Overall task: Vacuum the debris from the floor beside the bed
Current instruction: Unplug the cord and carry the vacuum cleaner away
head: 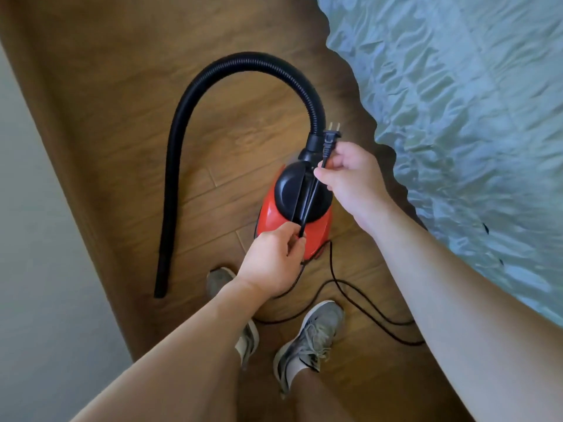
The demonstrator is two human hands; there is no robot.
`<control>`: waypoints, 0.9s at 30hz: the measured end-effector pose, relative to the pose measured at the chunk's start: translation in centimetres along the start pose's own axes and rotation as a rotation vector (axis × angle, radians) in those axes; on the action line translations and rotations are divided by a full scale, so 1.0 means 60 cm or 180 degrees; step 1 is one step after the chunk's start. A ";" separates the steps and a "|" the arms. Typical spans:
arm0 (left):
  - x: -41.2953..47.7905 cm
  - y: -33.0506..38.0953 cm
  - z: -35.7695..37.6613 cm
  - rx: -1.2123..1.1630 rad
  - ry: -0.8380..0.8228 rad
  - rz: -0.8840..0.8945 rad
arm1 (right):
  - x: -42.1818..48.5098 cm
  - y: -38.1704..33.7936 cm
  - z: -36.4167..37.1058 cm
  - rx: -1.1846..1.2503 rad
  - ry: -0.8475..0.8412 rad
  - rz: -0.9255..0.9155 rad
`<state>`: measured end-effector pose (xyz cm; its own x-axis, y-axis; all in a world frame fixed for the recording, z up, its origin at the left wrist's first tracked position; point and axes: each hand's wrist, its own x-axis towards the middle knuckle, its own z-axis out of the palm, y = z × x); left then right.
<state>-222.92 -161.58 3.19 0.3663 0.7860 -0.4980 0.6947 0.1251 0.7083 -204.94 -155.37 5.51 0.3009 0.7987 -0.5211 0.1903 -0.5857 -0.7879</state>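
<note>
Left hand (271, 260), right hand (350, 178) pinch black cord (311, 197) over red vacuum (271, 214).

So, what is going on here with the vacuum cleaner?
A person stands beside the bed with the pale blue quilted cover, over a small red and black vacuum cleaner on the wooden floor. Both hands hold its thin black power cord: the right hand just below the two-pin plug, the left hand lower down. The plug is in no socket, so vacuuming has not begun.
</note>
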 end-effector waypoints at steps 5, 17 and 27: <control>0.043 -0.056 0.036 0.0012 -0.0103 -0.0104 | 0.046 0.059 0.034 0.0079 -0.0066 0.0196; 0.079 -0.118 0.069 -0.0197 -0.0375 -0.0410 | 0.083 0.116 0.071 -0.0303 0.0095 0.0457; 0.085 -0.133 0.073 -0.0207 -0.0490 -0.0571 | 0.084 0.139 0.096 -0.0439 0.0200 0.0461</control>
<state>-223.90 -161.22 -7.18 0.3341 0.6468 -0.6856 0.7176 0.2971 0.6300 -207.21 -155.43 -5.59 0.3911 0.6972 -0.6008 0.2657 -0.7105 -0.6516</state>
